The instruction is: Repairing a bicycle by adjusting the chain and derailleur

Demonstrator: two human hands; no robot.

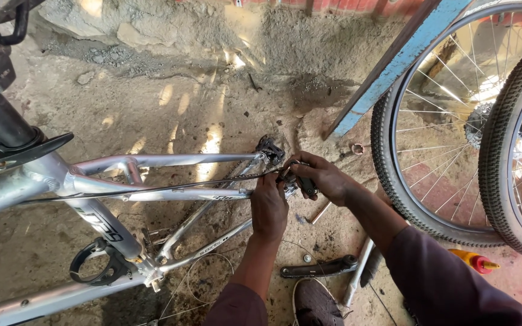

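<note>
Head camera view, looking down at two bare hands working at the rear end of a silver bicycle frame that has no rear wheel fitted. This frame stretches from the left edge toward the middle, above a dusty dirt floor. Left hand is curled over the end of the nearer silver stay, knuckles up, gripping where the stay meets the black rear derailleur. Right hand sits just beside it, touching, its fingers closed around a small dark part at the same spot; what that part is cannot be told. A thin black cable runs along the frame toward both hands. A chain hangs slack between the stays.

On the floor below the hands lies a black crank arm, with a thin wire loop nearby. To the right, two spoked wheels with knobby tyres stand upright beside a leaning blue board. A small yellow bottle with a red tip lies near the tyres.
</note>
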